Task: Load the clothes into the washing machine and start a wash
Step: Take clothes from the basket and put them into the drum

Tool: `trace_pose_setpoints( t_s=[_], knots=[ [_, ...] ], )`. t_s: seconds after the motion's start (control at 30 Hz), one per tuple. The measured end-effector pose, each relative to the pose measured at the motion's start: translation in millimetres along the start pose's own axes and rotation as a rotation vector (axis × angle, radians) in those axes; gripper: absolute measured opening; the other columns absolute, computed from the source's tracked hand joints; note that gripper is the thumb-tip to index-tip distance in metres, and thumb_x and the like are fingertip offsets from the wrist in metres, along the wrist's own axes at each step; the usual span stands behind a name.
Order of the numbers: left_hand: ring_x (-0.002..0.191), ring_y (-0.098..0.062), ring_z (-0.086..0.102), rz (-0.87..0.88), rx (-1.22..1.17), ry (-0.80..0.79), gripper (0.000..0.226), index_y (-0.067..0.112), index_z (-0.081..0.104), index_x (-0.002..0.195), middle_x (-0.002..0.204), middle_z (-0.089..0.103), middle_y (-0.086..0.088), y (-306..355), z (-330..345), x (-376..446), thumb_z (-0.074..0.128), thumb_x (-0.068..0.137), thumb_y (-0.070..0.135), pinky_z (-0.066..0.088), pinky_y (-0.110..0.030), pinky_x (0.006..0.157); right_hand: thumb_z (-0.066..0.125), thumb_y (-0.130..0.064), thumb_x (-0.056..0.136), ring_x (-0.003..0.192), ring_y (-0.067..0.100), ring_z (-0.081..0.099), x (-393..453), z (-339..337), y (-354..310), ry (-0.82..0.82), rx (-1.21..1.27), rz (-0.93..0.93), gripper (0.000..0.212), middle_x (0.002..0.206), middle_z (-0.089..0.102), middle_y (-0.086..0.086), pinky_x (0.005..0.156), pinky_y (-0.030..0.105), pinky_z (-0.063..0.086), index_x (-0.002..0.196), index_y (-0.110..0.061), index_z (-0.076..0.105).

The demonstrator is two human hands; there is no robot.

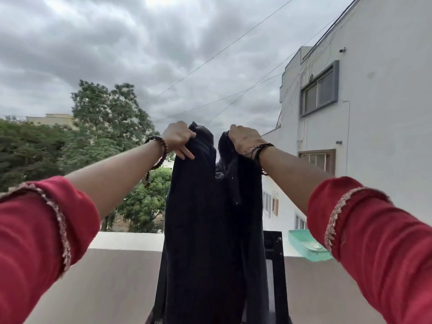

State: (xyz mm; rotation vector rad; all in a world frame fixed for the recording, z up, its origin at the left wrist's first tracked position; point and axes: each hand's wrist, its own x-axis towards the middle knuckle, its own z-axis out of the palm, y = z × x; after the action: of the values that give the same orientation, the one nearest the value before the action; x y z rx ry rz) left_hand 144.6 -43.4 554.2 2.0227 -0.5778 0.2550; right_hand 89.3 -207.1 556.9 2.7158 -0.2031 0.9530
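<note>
Dark garment point(210, 218): black or near-black cloth, centre of frame, held up at arm's length in front of the person. Long axis vertical; it hangs from just above mid-frame down past the bottom edge, its lower end out of view. The top edge is bunched at two points with a dip between them.

Left hand point(178, 139): left of the dip, fingers curled round the garment's upper left corner, beaded bracelet at the wrist.

Right hand point(243, 140): right of the dip, fingers closed on the upper right corner, dark thread band at the wrist. The two hands sit level and near each other, each equally close to the cloth; neither leads.

Sleeves: red with pale trim, lower left and lower right.

Parapet wall point(117, 265): pale, across the lower frame behind the cloth.

Dark frame point(277, 265): partly hidden behind the garment; what it is cannot be told.

Green tub point(304, 244): lower right, beyond the parapet.

White building point(374, 101): right. Trees point(105, 118): left. Overcast sky above.

Washing machine: not in view; loading, by judgement, not yet begun.
</note>
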Motion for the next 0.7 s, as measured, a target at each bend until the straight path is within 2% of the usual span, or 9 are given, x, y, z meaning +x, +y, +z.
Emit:
trace_pose_setpoints(
  t_s=[0.07,0.13,0.27,0.37,0.43,0.53,0.57,0.63,0.7],
  knots=[
    [0.051,-0.024,0.068,0.014,0.060,0.059,0.023,-0.004,0.042,0.104,0.065,0.061,-0.017,-20,9,-5,0.040,0.100,0.019,0.052,-0.030,0.045,0.047,0.006,0.087,0.102,0.036,0.061,-11,7,-3,0.040,-0.023,-0.047,0.020,0.113,0.060,0.020,0.074,0.037,0.046,0.104,0.002,0.056],
    [0.057,-0.028,0.070,0.034,0.107,0.099,0.020,0.000,0.043,0.097,0.067,0.062,-0.015,-39,21,-12,0.040,0.098,0.019,0.053,-0.037,0.052,0.046,0.004,0.087,0.090,0.036,0.063,-21,15,-5,0.071,-0.028,-0.075,0.008,0.096,0.061,0.020,0.066,0.034,0.045,0.085,-0.002,0.052],
    [0.062,-0.036,0.070,0.091,0.182,0.222,0.027,-0.003,0.046,0.093,0.050,0.063,-0.015,-47,26,-17,0.038,0.098,0.022,0.055,-0.042,0.058,0.046,0.002,0.088,0.093,0.039,0.062,-24,23,-4,0.179,0.014,-0.055,0.016,0.102,0.062,0.023,0.066,0.036,0.041,0.095,0.005,0.059],
    [0.059,-0.034,0.070,0.176,0.131,0.368,0.024,0.001,0.044,0.089,0.057,0.060,-0.014,-30,13,-10,0.039,0.097,0.024,0.050,-0.036,0.048,0.044,0.004,0.089,0.098,0.042,0.061,-15,9,1,0.325,0.052,-0.030,0.019,0.106,0.063,0.027,0.072,0.040,0.045,0.100,0.009,0.058],
    [0.053,-0.029,0.070,0.215,0.128,0.407,0.023,0.004,0.044,0.089,0.062,0.060,-0.011,-22,7,-8,0.040,0.096,0.026,0.051,-0.036,0.049,0.044,0.003,0.088,0.098,0.042,0.061,-9,-4,2,0.339,0.054,-0.025,0.017,0.106,0.063,0.026,0.072,0.039,0.044,0.096,0.007,0.059],
    [0.039,-0.021,0.064,0.178,0.198,0.347,0.023,0.006,0.044,0.085,0.059,0.058,-0.009,-31,13,-16,0.043,0.094,0.027,0.051,-0.034,0.048,0.053,0.000,0.082,0.090,0.034,0.064,-12,-7,-2,0.144,0.094,0.017,0.009,0.100,0.066,0.020,0.067,0.031,0.044,0.074,0.001,0.056],
    [0.036,-0.019,0.063,0.130,0.222,0.290,0.024,0.007,0.044,0.081,0.056,0.059,-0.011,-41,19,-21,0.045,0.094,0.028,0.049,-0.032,0.046,0.056,-0.003,0.083,0.083,0.031,0.066,-15,-1,-4,0.022,0.145,0.021,0.018,0.097,0.068,0.019,0.067,0.028,0.048,0.065,-0.002,0.054],
    [0.034,-0.019,0.061,0.019,0.247,0.141,0.029,0.006,0.046,0.076,0.051,0.061,-0.013,-67,35,-32,0.048,0.094,0.030,0.048,-0.028,0.043,0.061,-0.009,0.085,0.071,0.026,0.068,-30,20,-4,-0.241,0.241,0.013,0.031,0.080,0.072,0.016,0.068,0.031,0.056,0.054,-0.007,0.055],
    [0.033,-0.018,0.060,-0.068,0.304,0.014,0.035,0.003,0.049,0.073,0.040,0.059,-0.011,-95,50,-43,0.049,0.094,0.031,0.046,-0.021,0.036,0.061,-0.013,0.087,0.053,0.015,0.067,-50,46,-6,-0.377,0.225,0.025,0.030,0.056,0.070,0.006,0.061,0.028,0.058,0.057,-0.008,0.063]
  ],
)
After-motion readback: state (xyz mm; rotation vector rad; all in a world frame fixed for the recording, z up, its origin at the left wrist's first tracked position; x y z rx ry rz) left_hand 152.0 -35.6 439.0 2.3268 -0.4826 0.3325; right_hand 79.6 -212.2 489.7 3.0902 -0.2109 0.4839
